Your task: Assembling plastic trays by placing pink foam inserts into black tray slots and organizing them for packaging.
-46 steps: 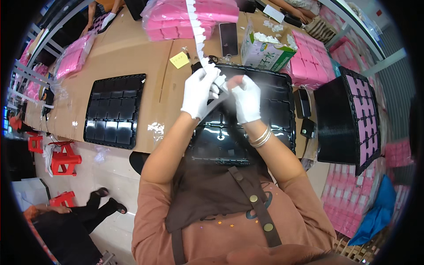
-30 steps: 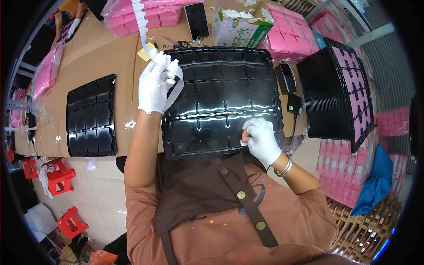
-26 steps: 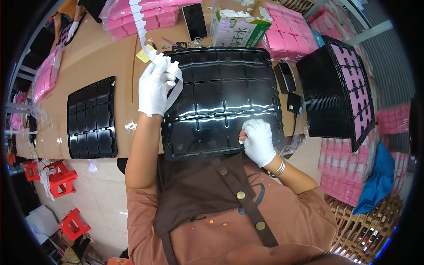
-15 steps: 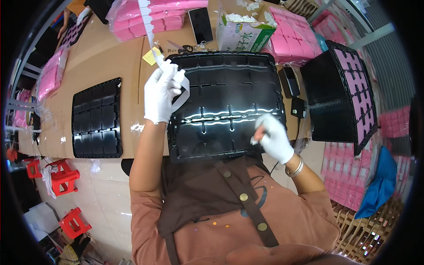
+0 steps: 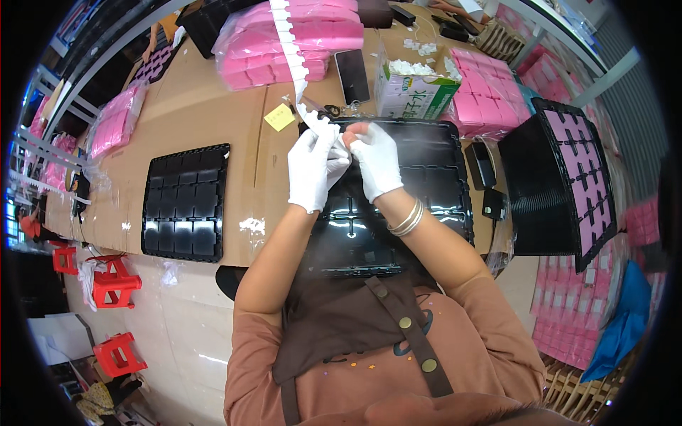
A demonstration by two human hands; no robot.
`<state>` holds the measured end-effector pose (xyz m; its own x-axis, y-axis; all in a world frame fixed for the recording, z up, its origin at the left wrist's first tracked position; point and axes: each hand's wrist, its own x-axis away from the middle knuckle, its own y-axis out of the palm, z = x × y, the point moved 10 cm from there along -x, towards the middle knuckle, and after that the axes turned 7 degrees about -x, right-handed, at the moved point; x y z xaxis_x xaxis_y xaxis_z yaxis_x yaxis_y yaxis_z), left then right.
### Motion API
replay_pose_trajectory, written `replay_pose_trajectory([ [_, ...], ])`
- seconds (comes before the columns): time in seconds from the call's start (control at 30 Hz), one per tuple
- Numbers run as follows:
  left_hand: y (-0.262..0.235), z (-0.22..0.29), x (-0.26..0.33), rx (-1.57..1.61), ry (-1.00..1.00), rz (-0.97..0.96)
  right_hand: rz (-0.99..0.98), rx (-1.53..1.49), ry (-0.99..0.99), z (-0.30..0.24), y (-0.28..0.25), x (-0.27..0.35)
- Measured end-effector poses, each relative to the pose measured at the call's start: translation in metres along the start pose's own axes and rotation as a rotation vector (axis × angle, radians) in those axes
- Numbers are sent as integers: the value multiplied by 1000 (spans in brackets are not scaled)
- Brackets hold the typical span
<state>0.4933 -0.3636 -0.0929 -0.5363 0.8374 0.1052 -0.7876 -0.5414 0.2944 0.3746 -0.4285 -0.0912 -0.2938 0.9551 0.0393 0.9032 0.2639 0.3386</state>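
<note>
A long white strip with a notched edge (image 5: 292, 53) hangs down from the far side of the table. My gloved left hand (image 5: 309, 170) is closed round its lower end. Against it, my right hand (image 5: 379, 162) pinches at the strip's end; bare fingertips poke out of its white glove. Just what lies between the fingertips is too small to make out. Both hands are above the far left part of a black plastic tray with shallow compartments (image 5: 437, 181). My forearms hide some of the tray.
Another black tray (image 5: 186, 202) lies left. Beyond my hands are a yellow note (image 5: 280, 118), a phone (image 5: 352, 77), a carton of white scraps (image 5: 410, 96) and bagged pink pieces (image 5: 291, 46). A tray stack topped with pink pieces (image 5: 582, 170) stands right, near a black box (image 5: 481, 165).
My right hand has moved up and left from over the tray's near right to meet my left hand at the strip. The view has shifted, so the table sits lower and further right.
</note>
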Motion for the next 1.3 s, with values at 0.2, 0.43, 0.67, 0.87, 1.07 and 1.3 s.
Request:
replay_pose_trajectory([
  [0.2, 17, -3, 0, 231, -120, -98, -68, 129, -274, -24, -2, -3],
  [0.43, -34, 4, -21, 313, -72, -86, -48, 437, -320, -105, -112, 54],
  [0.67, -77, 2, -14, 110, -46, 94, -175, 1211, -219, -65, -211, 120],
  [0.87, -53, -6, -9, 92, -81, 27, -158, 1297, -417, -61, -191, 131],
  [1.07, -52, -2, -9, 41, -41, 103, -70, 1371, -370, -56, -197, 126],
  [1.3, -85, 15, -12, -246, -2, 116, -271, 784, -113, -81, -216, 113],
])
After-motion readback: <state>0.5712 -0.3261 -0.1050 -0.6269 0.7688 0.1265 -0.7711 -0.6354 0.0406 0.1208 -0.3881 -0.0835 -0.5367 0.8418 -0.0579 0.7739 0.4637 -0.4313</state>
